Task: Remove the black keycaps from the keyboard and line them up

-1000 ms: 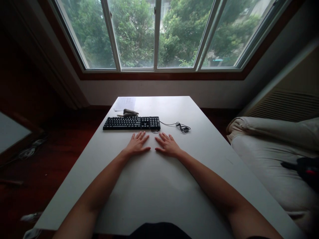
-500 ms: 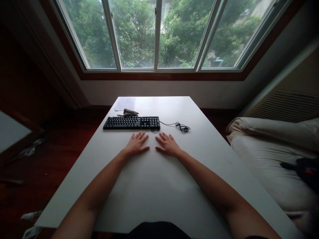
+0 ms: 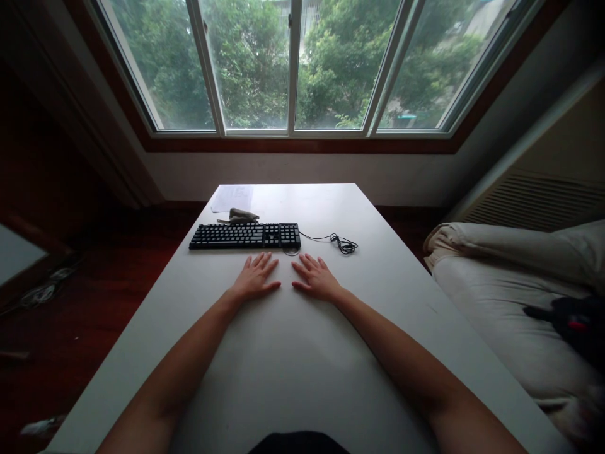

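Observation:
My left hand [image 3: 256, 277] lies flat and open on the white table [image 3: 302, 372], palm down, fingers spread, holding nothing. My right hand [image 3: 316, 277] rests the same way beside it, a small gap between the thumbs. Just beyond the fingertips sits a black keyboard [image 3: 244, 236], lying crosswise and not touched by either hand. Its black cable [image 3: 341, 243] runs right and ends in a small coiled bundle.
Behind the keyboard lie a small brownish object [image 3: 242, 215] and a sheet of paper [image 3: 231, 197]. A wide window [image 3: 293, 63] faces trees. A pale cushioned seat [image 3: 510, 302] with a dark object [image 3: 574, 325] stands at the right. Dark wooden floor lies to the left.
Both hands stay flat in the same spot. The view has shifted slightly, so everything sits a little further left in the picture.

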`<act>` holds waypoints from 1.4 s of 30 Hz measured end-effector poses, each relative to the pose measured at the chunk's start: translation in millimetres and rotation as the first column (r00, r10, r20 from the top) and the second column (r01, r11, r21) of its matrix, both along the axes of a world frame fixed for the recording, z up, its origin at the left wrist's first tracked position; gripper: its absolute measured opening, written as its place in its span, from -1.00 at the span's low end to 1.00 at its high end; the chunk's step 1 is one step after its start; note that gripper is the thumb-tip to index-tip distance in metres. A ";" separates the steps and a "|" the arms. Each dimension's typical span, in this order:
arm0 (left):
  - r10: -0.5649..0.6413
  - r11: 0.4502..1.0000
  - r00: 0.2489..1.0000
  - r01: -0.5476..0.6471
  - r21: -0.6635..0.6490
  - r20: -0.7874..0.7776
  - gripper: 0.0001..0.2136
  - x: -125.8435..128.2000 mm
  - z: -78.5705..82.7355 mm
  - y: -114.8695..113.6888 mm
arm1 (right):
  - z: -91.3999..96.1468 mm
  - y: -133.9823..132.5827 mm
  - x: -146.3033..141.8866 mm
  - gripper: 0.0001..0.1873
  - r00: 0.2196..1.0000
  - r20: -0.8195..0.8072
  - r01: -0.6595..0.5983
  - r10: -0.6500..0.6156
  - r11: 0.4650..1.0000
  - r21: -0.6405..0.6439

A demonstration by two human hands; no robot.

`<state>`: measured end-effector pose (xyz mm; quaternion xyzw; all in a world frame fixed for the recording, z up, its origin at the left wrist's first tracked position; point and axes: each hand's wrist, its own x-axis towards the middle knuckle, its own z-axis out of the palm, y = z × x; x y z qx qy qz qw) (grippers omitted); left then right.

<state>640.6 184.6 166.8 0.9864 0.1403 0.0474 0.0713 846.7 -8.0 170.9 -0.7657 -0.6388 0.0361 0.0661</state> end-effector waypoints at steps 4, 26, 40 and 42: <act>0.003 1.000 1.000 -0.003 -0.004 0.005 -0.23 -0.2 -1.0 0.6 | -1.0 0.8 0.5 -0.14 1.000 -0.008 0.002 -0.002 1.000 -0.003; 0.262 0.957 0.878 -0.185 -0.222 0.400 -0.67 -3.6 3.5 45.1 | -7.3 8.4 17.9 -0.37 0.988 -0.155 0.032 -0.001 0.980 0.197; 0.949 0.262 0.092 -0.766 -0.587 0.303 -0.59 -52.0 20.8 192.5 | -12.7 91.4 64.1 -0.45 0.874 -0.398 0.428 -0.280 0.830 0.356; 0.962 0.231 0.080 -0.748 -0.622 0.262 -0.62 -43.6 25.8 195.8 | -11.4 108.0 63.7 -0.44 0.862 -0.396 0.455 -0.317 0.829 0.325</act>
